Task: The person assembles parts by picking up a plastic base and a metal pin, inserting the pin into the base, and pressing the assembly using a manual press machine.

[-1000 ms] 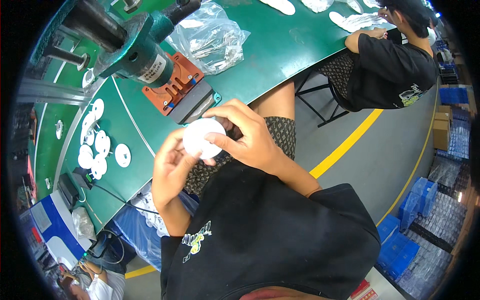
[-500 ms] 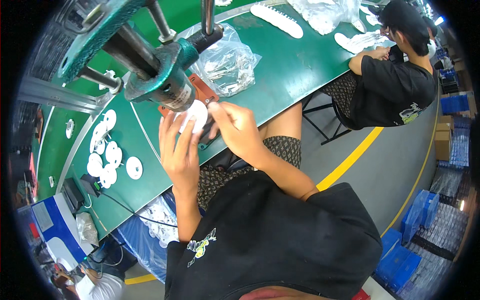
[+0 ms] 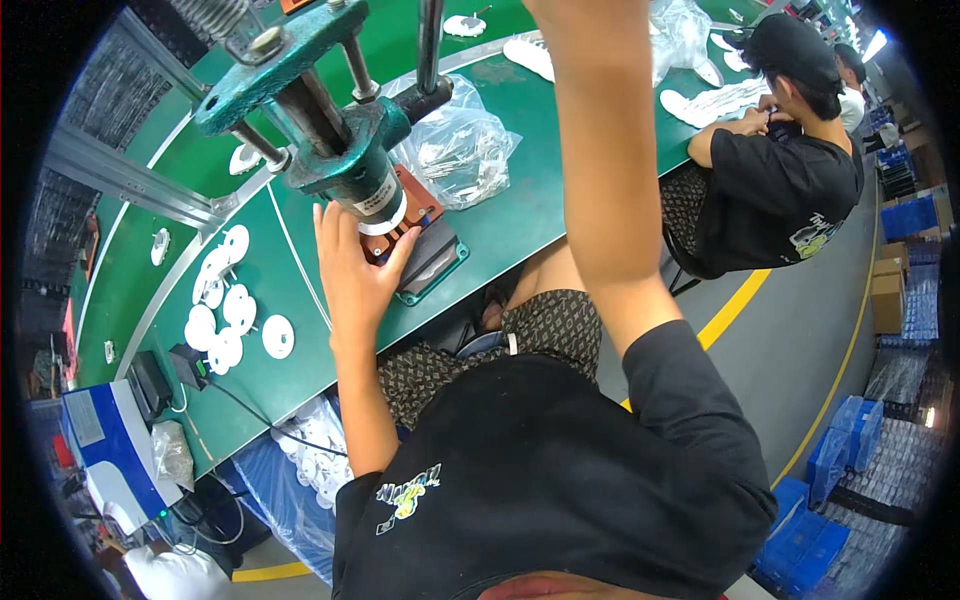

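In the head view, your left hand grips the white disc by its rim, directly under the press. Your right forearm extends right of the press; that hand is out of view, grip undeterminable. Judged advisable: hold the disc level and centred, fingertips clear of the press.

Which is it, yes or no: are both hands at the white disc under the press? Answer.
No: only the left hand is at that disc; the right forearm runs past the top edge.
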### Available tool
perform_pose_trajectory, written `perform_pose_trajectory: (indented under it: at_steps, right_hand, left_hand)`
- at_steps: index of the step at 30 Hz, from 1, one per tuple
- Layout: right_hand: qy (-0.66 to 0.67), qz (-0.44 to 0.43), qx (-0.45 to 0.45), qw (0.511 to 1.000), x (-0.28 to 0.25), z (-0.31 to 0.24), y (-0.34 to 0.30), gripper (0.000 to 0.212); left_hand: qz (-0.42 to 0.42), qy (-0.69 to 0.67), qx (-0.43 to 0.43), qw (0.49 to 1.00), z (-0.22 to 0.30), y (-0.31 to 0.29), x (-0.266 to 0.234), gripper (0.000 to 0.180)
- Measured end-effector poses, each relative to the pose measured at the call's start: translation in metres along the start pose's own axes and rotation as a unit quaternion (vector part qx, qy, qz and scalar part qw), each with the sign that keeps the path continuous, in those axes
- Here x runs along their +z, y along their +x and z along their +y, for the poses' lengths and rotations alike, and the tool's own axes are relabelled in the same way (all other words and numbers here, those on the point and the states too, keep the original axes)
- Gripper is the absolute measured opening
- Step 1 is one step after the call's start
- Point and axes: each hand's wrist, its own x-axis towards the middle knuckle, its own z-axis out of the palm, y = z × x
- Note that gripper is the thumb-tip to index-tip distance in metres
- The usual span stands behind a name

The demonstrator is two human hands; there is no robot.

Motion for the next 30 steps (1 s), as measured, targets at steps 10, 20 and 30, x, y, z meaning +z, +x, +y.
perform_pose_trajectory:
  at_steps: [10,20,30]
  right_hand:
    - [0.293,0.146,0.043,0.944,-0.065,-0.035,-0.213,0.04]
    - [0.116,0.004,0.063,0.991,-0.015,-0.013,-0.101,0.04]
    - [-0.112,-0.163,0.047,0.979,-0.025,0.002,-0.303,0.059]
  left_hand:
    - [0.022,-0.111,-0.062,0.992,-0.011,-0.01,0.014,0.066]
    - [0.068,0.05,0.036,0.996,-0.003,-0.023,-0.003,0.043]
    - [-0.063,-0.409,-0.312,0.855,0.058,-0.083,-0.024,0.022]
